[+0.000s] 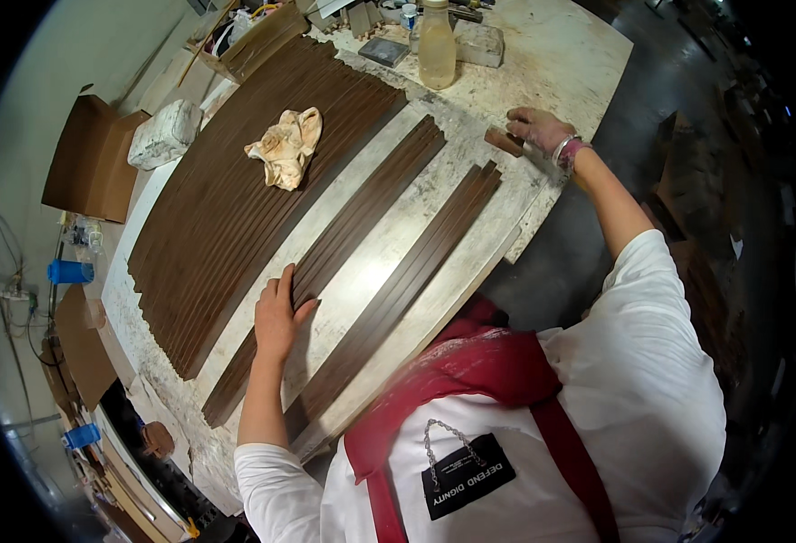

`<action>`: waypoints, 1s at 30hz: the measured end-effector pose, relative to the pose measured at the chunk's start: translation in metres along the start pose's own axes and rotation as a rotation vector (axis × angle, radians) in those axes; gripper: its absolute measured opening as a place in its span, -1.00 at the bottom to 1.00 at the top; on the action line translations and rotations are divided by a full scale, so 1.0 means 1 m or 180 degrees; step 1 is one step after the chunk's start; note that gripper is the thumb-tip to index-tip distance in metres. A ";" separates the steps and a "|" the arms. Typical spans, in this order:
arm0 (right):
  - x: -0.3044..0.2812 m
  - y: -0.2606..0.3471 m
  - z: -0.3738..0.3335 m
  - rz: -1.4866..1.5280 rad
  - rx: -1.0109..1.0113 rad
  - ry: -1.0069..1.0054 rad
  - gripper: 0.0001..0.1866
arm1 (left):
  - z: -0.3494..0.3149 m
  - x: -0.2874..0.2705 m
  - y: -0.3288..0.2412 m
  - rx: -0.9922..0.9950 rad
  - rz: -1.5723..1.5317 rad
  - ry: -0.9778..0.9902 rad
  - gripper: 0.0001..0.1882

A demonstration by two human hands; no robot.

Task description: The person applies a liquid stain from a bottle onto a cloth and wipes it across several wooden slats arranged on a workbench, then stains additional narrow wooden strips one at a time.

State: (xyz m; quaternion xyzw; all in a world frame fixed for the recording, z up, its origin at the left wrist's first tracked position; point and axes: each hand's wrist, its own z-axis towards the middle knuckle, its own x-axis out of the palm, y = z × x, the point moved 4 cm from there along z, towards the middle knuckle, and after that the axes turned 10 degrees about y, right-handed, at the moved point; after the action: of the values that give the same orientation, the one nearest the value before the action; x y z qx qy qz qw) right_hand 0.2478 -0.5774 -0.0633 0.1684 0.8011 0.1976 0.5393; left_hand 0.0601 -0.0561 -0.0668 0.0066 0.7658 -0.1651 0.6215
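Two narrow bundles of long dark brown wooden strips lie across the pale worktop [362, 290]. My left hand [276, 319] rests on the middle bundle of strips [366, 213], fingers stretched over it and the thumb apart. Nearer to me lies the second bundle of strips [407, 262], its lower end partly hidden by my body. At the right, beyond the bundles' far ends, my right hand [540, 128] has its curled fingers at a small brown wooden block [502, 139]. A wide sheet of side-by-side dark strips [226, 208] lies on the far left, with a crumpled stained cloth [285, 147] on it.
A bottle of yellowish liquid [437, 50] stands at the back beside a pale block [479, 43] and a flat grey block [384, 51]. Left of the strips are a wrapped white block [165, 134] and an open cardboard box [90, 158]. The table's edge runs close by me.
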 end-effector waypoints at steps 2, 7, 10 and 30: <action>0.008 -0.021 0.009 -0.0130 -0.0090 0.0103 -0.46 | 0.005 -0.002 0.000 -0.0100 -0.0041 0.0046 -0.25; 0.006 -0.006 -0.003 -0.0163 0.0032 0.0242 -0.43 | 0.003 0.008 -0.021 -0.0287 0.0272 -0.0375 -0.31; 0.010 -0.010 -0.004 0.0001 0.0094 0.0350 -0.34 | 0.015 0.012 -0.029 -0.0454 0.0178 -0.0288 -0.38; -0.003 0.035 0.004 0.0966 0.0327 0.0257 -0.39 | 0.049 0.002 -0.012 -0.0333 0.0410 -0.0762 -0.47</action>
State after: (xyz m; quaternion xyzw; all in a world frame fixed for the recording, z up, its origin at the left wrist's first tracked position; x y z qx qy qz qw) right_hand 0.2547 -0.5480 -0.0446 0.3068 0.7965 0.2422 0.4613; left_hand 0.1034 -0.0808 -0.0741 0.0037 0.6918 -0.0844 0.7172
